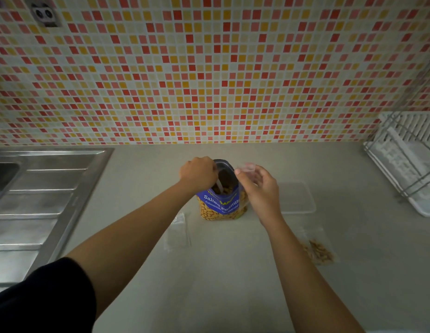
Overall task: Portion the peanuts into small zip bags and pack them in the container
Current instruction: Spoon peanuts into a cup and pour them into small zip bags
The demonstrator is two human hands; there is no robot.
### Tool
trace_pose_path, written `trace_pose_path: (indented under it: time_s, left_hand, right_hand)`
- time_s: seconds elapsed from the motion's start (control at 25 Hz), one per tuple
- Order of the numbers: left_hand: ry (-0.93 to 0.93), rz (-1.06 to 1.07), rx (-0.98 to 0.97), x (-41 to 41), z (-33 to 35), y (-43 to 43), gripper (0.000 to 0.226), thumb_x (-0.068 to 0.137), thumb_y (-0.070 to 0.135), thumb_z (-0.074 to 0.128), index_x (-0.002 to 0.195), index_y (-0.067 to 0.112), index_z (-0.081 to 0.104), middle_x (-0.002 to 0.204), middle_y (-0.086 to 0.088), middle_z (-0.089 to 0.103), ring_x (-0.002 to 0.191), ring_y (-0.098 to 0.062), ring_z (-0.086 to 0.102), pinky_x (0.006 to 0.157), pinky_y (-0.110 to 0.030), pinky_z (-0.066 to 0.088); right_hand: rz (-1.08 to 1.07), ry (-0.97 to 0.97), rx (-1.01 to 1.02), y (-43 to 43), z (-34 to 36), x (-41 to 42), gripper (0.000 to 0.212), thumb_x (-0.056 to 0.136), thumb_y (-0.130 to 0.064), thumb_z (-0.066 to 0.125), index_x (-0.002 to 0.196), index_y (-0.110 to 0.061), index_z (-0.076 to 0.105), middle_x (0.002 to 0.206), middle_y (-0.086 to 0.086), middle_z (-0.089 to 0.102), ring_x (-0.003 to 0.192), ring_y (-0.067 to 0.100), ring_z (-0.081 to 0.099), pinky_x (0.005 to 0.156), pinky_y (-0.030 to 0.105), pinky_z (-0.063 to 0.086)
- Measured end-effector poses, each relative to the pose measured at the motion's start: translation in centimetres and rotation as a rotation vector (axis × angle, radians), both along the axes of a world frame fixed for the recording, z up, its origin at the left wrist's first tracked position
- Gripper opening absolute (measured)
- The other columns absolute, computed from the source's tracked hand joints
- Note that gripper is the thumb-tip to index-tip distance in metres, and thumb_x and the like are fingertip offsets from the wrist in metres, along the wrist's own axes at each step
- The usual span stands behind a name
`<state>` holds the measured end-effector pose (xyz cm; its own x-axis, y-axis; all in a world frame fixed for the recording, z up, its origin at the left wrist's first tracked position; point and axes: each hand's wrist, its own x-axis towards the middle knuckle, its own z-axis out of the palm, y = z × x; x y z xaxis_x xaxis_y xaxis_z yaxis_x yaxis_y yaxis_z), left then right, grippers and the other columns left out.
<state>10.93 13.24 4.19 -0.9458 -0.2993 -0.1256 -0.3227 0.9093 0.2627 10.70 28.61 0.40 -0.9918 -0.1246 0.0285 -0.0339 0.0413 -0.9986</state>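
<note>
A blue bag of salted peanuts (221, 205) stands open on the grey counter. My left hand (198, 174) is curled at the bag's mouth and grips a pale handle, likely a spoon (220, 187), that dips into the nuts. My right hand (258, 188) pinches a small clear zip bag (247, 169) at the bag's right rim. A clear plastic container (298, 198) sits just right of my right hand. One filled zip bag (319, 252) lies at the near right. Empty zip bags (178, 233) lie left of the peanut bag.
A steel sink with drainboard (41, 200) fills the left side. A white dish rack with wire frame (406, 159) stands at the far right. The tiled wall (209, 68) backs the counter (221, 284).
</note>
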Motion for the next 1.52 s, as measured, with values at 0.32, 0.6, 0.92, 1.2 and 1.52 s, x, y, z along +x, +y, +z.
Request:
trace_pose_path:
  time_s: [0.32, 0.6, 0.92, 1.2, 1.52]
  left_hand:
    - [0.175, 0.126, 0.408, 0.8, 0.6, -2.2, 0.023, 0.095, 0.014, 0.044, 0.099, 0.008, 0.065, 0.090, -0.004, 0.061, 0.085, -0.016, 0.055, 0.070, -0.024, 0.041]
    - [0.232, 0.275, 0.652, 1.7, 0.7, -4.8, 0.020, 0.096, 0.010, 0.042, 0.090, 0.008, 0.061, 0.074, 0.001, 0.056, 0.070, -0.010, 0.049, 0.060, -0.019, 0.038]
    - [0.290, 0.359, 0.714, 2.0, 1.6, -7.7, 0.020, 0.097, 0.017, 0.042, 0.093, 0.011, 0.060, 0.076, 0.001, 0.055, 0.070, -0.011, 0.045, 0.059, -0.021, 0.037]
    - [0.322, 0.304, 0.688, 1.3, 5.9, -8.5, 0.021, 0.096, 0.019, 0.046, 0.081, 0.017, 0.060, 0.076, 0.001, 0.056, 0.068, -0.012, 0.045, 0.058, -0.022, 0.037]
    - [0.455, -0.207, 0.092, 1.7, 11.2, -3.5, 0.022, 0.096, 0.016, 0.046, 0.099, 0.006, 0.065, 0.081, -0.005, 0.063, 0.058, -0.008, 0.047, 0.053, -0.013, 0.034]
  right_hand:
    - [0.016, 0.018, 0.020, 0.4, 0.6, 0.3, 0.021, 0.078, -0.033, 0.071, 0.097, -0.030, 0.062, 0.092, -0.015, 0.068, 0.086, -0.008, 0.063, 0.075, 0.011, 0.048]
    - [-0.079, 0.088, 0.127, 0.6, 1.1, 0.2, 0.039, 0.077, -0.038, 0.071, 0.112, -0.023, 0.062, 0.102, -0.009, 0.066, 0.094, 0.005, 0.062, 0.066, 0.009, 0.048]
    - [-0.017, 0.377, 0.494, 0.0, 1.0, 0.4, 0.056, 0.072, -0.040, 0.075, 0.120, -0.016, 0.059, 0.104, -0.006, 0.063, 0.094, 0.010, 0.058, 0.080, 0.025, 0.050]
    - [0.016, 0.430, 0.606, -1.6, 1.7, 0.7, 0.046, 0.073, -0.039, 0.072, 0.112, -0.018, 0.061, 0.102, -0.001, 0.065, 0.089, 0.009, 0.056, 0.072, 0.020, 0.043]
    - [-0.016, 0.381, 0.479, -2.6, 2.1, 0.8, 0.048, 0.074, -0.040, 0.072, 0.114, -0.017, 0.061, 0.105, -0.002, 0.065, 0.089, 0.007, 0.054, 0.076, 0.020, 0.042]
